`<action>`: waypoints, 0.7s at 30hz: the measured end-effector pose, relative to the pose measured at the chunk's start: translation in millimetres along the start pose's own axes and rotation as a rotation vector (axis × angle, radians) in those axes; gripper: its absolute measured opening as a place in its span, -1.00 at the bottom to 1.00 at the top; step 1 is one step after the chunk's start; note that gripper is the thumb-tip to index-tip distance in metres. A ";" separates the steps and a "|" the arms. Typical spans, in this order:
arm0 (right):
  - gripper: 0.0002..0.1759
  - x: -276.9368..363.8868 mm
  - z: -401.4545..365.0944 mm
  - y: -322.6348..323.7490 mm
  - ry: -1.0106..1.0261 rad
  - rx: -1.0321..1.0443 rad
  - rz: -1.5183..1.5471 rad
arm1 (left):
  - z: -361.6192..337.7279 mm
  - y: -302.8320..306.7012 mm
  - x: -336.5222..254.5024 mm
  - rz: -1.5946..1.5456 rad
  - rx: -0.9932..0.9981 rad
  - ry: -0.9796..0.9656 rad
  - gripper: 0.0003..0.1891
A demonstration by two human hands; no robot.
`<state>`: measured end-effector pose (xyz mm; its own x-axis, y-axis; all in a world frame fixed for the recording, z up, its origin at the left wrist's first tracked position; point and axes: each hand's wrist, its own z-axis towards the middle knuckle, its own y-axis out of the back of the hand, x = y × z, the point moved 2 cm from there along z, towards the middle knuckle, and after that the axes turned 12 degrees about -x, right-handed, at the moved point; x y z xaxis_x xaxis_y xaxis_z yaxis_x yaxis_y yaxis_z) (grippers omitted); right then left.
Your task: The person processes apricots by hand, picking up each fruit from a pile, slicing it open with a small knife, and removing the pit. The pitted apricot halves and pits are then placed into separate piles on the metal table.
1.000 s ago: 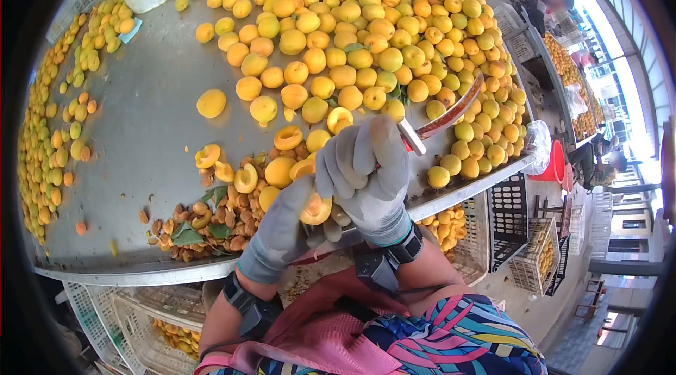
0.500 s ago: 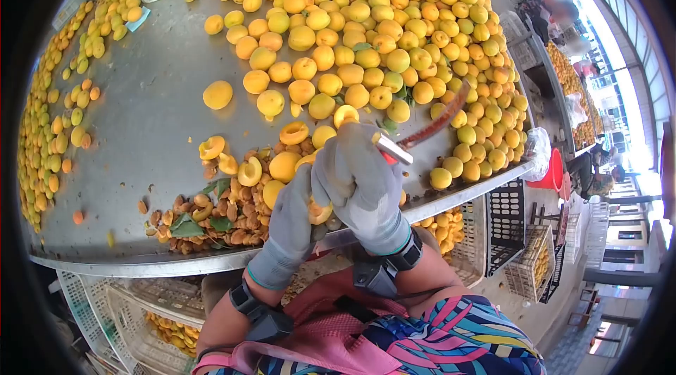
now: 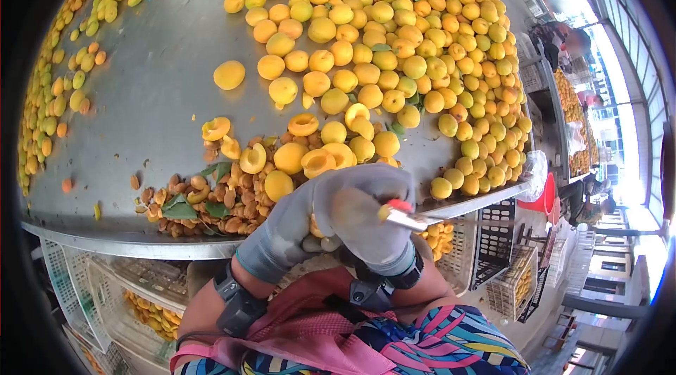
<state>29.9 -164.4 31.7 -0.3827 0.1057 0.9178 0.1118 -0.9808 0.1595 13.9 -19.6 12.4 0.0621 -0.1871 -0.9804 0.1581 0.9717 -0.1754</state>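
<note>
Both my hands wear grey gloves and meet just in front of the table edge. My right hand (image 3: 380,223) is closed around a knife (image 3: 405,219) with a metal and red handle end; its blade is a faint blur pointing right. My left hand (image 3: 282,230) is closed beside it, with a bit of yellow apricot (image 3: 316,226) showing between the gloves, the rest hidden. Just beyond the hands lie split apricot halves (image 3: 303,124) and a heap of brown apricot stones (image 3: 201,199) with green leaves.
Whole apricots (image 3: 394,37) cover the metal table (image 3: 155,86) at the back and right; more line its left side. Crates (image 3: 134,283) with apricots stand under the table. To the right are a black crate (image 3: 496,234) and a red bucket (image 3: 541,195).
Both hands have come down and nearer to my body. The knife has turned, its blade swinging from up-right to nearly level. Apricot halves once behind the hands now show on the heap.
</note>
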 end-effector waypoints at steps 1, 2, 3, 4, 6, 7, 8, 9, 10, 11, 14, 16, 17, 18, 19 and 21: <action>-0.65 -0.4 2.9 -0.3 -0.050 0.038 0.186 | -0.2 1.5 16.4 0.030 0.050 0.069 -0.29; -0.64 -0.9 6.0 -0.6 -0.105 0.074 0.363 | -1.0 1.9 27.7 0.060 0.103 0.137 -0.27; -0.63 -5.4 7.0 -2.5 -0.203 0.112 0.494 | 1.5 1.4 22.5 0.110 0.077 0.022 -0.29; -0.66 -7.4 9.4 -3.8 -0.148 0.019 0.356 | 4.9 0.7 15.0 0.164 0.043 -0.091 -0.30; -0.64 -7.7 17.4 -8.5 -0.077 -0.172 0.057 | 7.0 0.2 1.8 0.129 0.005 0.075 -0.44; -0.72 -1.3 32.6 -8.3 -0.144 -0.107 0.558 | 8.4 1.2 -4.3 0.118 -0.004 0.128 -0.48; -0.62 9.4 43.9 -8.8 -0.142 -0.141 0.716 | 8.1 4.2 -3.5 -0.097 -0.009 0.434 -0.53; -0.50 20.1 55.1 -9.2 -0.133 -0.170 0.875 | 7.3 4.5 -1.9 -0.312 -0.014 0.737 -0.52; -0.50 27.5 58.0 -7.6 -0.121 -0.173 0.875 | 9.1 1.6 -1.1 -0.305 -0.006 0.729 -0.52; -0.52 31.6 59.3 -2.1 -0.162 -0.308 0.838 | 10.9 -1.7 0.6 -0.333 -0.110 0.630 -0.44; -0.63 31.2 56.6 8.4 -0.172 -0.488 0.694 | 10.1 3.5 -10.8 -0.240 -0.215 0.427 -0.37; -0.77 31.0 51.4 7.9 -0.489 -0.346 0.329 | 12.5 6.8 -11.5 -0.071 -0.350 0.024 -0.34; -0.78 21.3 46.4 3.1 -0.589 -0.321 0.499 | 10.7 11.9 -7.8 -0.035 -0.368 -0.046 -0.28; -0.78 22.4 45.7 0.6 -0.581 -0.328 0.510 | 11.2 14.9 -7.8 -0.026 -0.360 -0.051 -0.28; -0.73 23.4 44.3 -3.9 -0.669 -0.225 0.490 | 11.2 17.4 -10.0 0.111 -0.369 -0.147 -0.26; -0.55 27.9 39.7 -13.5 -0.809 -0.095 0.415 | 9.4 17.7 -15.2 0.266 -0.399 -0.241 -0.26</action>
<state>54.1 -141.8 69.5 0.4346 -0.2110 0.8756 0.0075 -0.9713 -0.2378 25.1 -0.9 25.1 0.2804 0.0909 -0.9556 -0.2779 0.9606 0.0098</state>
